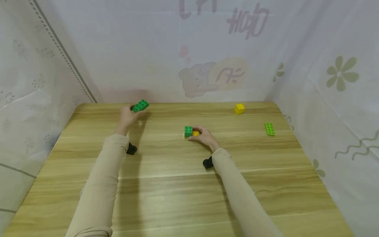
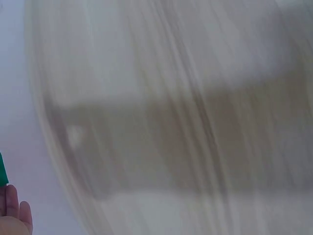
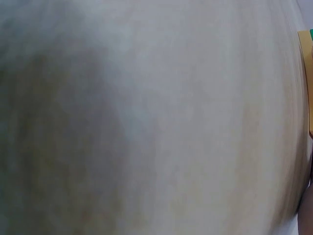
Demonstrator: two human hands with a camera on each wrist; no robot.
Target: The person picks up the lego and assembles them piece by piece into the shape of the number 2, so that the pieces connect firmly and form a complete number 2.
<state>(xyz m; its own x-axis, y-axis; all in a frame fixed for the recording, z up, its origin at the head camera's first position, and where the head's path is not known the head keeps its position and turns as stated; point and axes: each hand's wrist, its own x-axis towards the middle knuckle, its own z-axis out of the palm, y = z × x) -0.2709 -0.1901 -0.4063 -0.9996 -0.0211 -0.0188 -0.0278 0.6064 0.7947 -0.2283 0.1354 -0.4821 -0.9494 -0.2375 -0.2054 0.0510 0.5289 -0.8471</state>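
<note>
Fingers of the left hand [image 1: 126, 117] pinch a long green brick [image 1: 140, 106] above the tabletop [image 1: 165, 197], out toward eleven o'clock. Near twelve, the right hand [image 1: 205, 136] grips an orange-yellow brick [image 1: 195, 133] between thumb and fingers, a square green brick [image 1: 188, 131] sitting on its nine-o'clock end. Over at one o'clock sits a yellow block [image 1: 239, 109], and at two a lime brick [image 1: 269, 129] lies studs up.

On the table [image 1: 165, 204], a top brick [image 1: 188, 131] sits on a lower brick [image 1: 195, 133]; left is a held brick [image 1: 140, 105], right a back brick [image 1: 239, 109] behind a front brick [image 1: 269, 129].
</note>
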